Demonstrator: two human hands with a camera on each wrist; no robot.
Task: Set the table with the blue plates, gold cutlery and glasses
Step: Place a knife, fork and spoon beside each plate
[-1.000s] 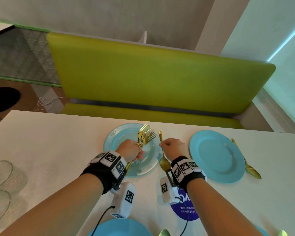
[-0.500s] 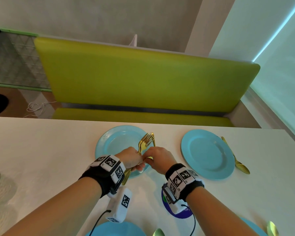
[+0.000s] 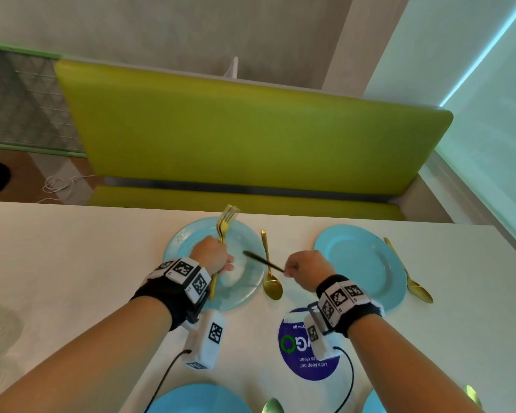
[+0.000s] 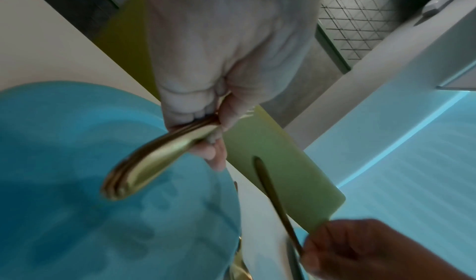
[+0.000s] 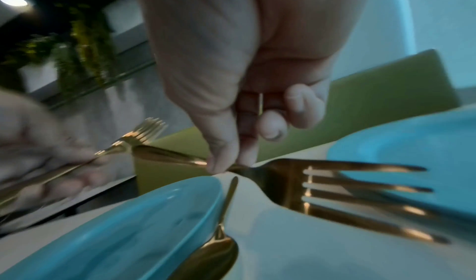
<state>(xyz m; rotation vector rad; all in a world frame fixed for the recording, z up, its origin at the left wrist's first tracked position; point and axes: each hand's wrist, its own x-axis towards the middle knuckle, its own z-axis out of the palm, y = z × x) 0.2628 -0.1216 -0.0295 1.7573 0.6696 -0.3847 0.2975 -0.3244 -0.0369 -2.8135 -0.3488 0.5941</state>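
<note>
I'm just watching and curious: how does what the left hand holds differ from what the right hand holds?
The left hand grips a bundle of several gold forks by the handles, tines pointing up and away over the blue plate. The right hand pinches a single fork near its neck between thumb and fingertip, lying roughly level with its handle toward the left hand. The bundle is wrapped in a full fist; the single fork is only pinched. Both are gold forks, held above the table.

black wristbands (image 3: 173, 296), tagged white blocks (image 3: 183, 268), cables (image 3: 164, 380)

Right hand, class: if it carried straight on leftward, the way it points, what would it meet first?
Likely the gold spoon beside the left plate; height is unclear, so the right hand might pass over it.
</note>
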